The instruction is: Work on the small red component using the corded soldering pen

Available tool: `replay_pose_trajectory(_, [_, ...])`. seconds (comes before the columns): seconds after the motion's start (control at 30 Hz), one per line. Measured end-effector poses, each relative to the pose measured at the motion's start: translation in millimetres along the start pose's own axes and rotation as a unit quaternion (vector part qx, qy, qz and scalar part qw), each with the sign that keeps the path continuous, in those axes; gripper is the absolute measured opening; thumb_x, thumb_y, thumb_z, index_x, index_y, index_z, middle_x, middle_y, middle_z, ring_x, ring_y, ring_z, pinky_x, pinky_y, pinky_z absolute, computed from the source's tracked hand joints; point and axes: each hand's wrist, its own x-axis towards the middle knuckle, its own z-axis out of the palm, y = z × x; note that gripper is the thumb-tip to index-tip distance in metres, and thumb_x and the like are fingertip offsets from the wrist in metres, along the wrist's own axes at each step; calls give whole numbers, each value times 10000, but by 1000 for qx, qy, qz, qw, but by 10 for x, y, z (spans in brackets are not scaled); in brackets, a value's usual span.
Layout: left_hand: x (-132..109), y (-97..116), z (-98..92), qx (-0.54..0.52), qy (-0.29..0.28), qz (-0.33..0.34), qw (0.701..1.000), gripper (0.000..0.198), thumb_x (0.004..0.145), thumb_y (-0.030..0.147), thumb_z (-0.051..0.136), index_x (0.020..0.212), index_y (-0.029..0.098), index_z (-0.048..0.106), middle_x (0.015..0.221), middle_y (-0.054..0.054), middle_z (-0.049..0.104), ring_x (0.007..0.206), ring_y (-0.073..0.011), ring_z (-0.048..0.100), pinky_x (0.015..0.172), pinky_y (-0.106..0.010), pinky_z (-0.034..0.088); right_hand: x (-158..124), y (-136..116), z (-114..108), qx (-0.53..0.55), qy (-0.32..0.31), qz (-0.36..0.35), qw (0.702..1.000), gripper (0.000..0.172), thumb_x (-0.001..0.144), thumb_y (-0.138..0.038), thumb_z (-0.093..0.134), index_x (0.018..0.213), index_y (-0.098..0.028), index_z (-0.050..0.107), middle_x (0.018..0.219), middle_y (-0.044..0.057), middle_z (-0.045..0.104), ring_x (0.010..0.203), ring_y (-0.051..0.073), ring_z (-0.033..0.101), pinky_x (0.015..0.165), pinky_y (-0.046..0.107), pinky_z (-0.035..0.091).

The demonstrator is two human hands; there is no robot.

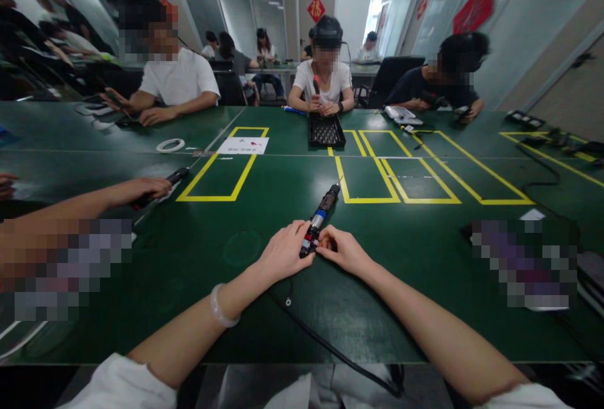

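Mid-frame, I had the left hand point(285, 249) clamped on the driver point(321, 214), the right hand point(348, 250) curled against its rear, grip unclear.

Black electric screwdriver point(322, 215), silver section, blue band, slanted, thin bit pointing away, between the hands point(284, 248)

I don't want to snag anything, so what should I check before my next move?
1. Left hand on the tool: ok.
2. Tool's thin tip pointing away from you: ok.
3. Right hand gripping firmly: cannot tell, its fingertips are partly hidden.
4. Black cord wholly on the table: not ok, it runs over the near edge.
5. Small ring-ended lead connected: cannot tell, its other end isn't clear.
6. Black tray apart from the tool: ok.
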Motion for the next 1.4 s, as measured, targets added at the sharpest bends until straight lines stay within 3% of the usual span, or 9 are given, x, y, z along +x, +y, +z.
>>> replay_pose_trajectory(0.2, [12,14,-10,1,9,7,1000,600,819,406,555,1349,175,394,1271,-126,500,1118,-268,526,951,-395,440,3,-78,-31,28,5,-12,1000,41,870,-209,565,894,-185,541,739,-15,589,628,116,543,602,218,421])
replay_pose_trajectory(0.5, [69,66,-4,26,17,-1,1000,576,866,503,498,1332,174,416,1218,-132,524,1097,-272,524,948,-406,409,28,-35,-29,33,11,-2,999,74,879,-254,583,885,-183,561,772,-5,603,651,120,544,618,221,422])
replay_pose_trajectory(0.87, [105,-47,-27,64,44,1,997,551,866,419,511,1362,190,440,1172,-108,553,1113,-255,507,1124,-460,223,-11,-48,-63,10,10,-8,1000,130,924,-273,522,991,-182,586,809,11,623,720,143,571,694,247,440])
replay_pose_trajectory(1.1, [213,-549,-79,112,51,-55,991,582,865,456,505,1383,204,427,1179,-114,551,1128,-269,496,1120,-476,197,-30,-12,-119,12,8,-10,1000,137,926,-272,514,996,-182,590,795,7,616,695,136,563,667,240,430])
replay_pose_trajectory(1.27, [224,-1128,-189,141,52,-157,976,614,865,512,464,1376,171,445,1176,-148,553,1138,-307,486,1086,-494,221,-27,-3,-127,2,4,-12,1000,126,922,-268,519,955,-185,607,783,4,611,694,136,560,659,239,423])
replay_pose_trajectory(1.4, [100,-1635,-322,173,55,-257,949,644,858,553,444,1370,163,449,1207,-181,540,1146,-347,483,1059,-518,238,-25,-23,-137,0,2,-12,1000,122,919,-259,518,931,-183,612,795,8,621,694,136,561,656,238,422])
